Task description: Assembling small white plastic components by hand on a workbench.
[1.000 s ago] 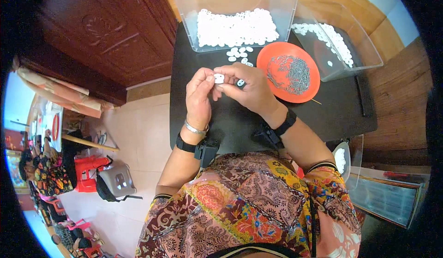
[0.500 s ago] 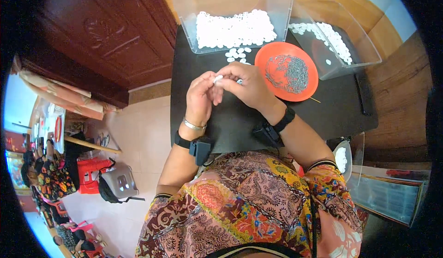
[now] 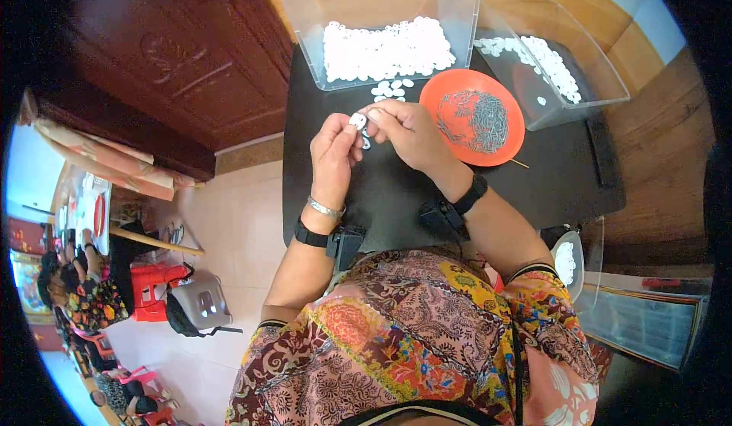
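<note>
Over the dark table, my left hand (image 3: 332,150) pinches a small white oval plastic piece (image 3: 357,121) with what look like holes in it. My right hand (image 3: 406,130) meets it from the right, its thumb and fingertips closed beside the piece; whatever they hold is too small to make out. Just below the fingertips another white piece (image 3: 366,143) shows, partly hidden by the fingers. Several loose white ovals (image 3: 392,89) lie beyond my hands. To the right, an orange-red plate (image 3: 435,91) carries a heap of small grey metal pins or screws (image 3: 488,121).
A clear bin (image 3: 309,52) full of white pieces stands at the back; another clear box (image 3: 602,104) with more is at the back right. A thin stick (image 3: 520,164) pokes from under the plate. A tub of white pieces (image 3: 566,262) sits lower right. Other people are far left.
The white piece in my left fingers has turned its flat face up. My right fingertips have shifted slightly, and a second white piece now shows below them.
</note>
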The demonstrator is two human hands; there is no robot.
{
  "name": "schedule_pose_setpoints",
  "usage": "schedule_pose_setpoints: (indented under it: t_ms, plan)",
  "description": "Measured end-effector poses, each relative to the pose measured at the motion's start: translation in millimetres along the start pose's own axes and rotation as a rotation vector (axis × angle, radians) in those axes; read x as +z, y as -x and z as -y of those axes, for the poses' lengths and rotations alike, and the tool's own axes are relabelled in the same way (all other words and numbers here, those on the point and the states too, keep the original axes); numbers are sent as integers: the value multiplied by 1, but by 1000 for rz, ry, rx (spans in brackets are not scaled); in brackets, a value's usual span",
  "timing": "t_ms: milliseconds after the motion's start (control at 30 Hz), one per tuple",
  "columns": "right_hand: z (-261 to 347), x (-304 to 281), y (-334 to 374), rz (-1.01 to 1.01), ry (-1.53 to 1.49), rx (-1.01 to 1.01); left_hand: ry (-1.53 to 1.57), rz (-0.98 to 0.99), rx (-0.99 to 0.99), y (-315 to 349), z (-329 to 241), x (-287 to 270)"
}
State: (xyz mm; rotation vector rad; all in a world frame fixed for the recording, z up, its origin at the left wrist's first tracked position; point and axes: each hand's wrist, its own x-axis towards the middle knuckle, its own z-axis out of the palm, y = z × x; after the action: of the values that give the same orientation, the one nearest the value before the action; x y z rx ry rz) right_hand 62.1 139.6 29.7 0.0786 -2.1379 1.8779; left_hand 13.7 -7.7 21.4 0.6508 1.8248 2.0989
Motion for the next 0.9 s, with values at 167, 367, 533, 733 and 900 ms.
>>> schedule_pose_setpoints:
  t_ms: [167, 367, 533, 733, 900]
  plan:
    - [0, 2, 2, 24, -76, -9, 20, -6, 15, -1, 2, 3]
    - [-8, 1, -2, 47, -96, 1, 5, -12, 4, 0, 2, 3]
    - [-4, -3, -3, 44, 6, 12, -37, -6, 0, 0, 0, 6]
    - [-2, -7, -1, 126, 179, 9, -68, 3, -45, -3, -2, 1]
    - [-3, -5, -2, 114, 103, 56, -50, 36, -117, -5, 4, -3]
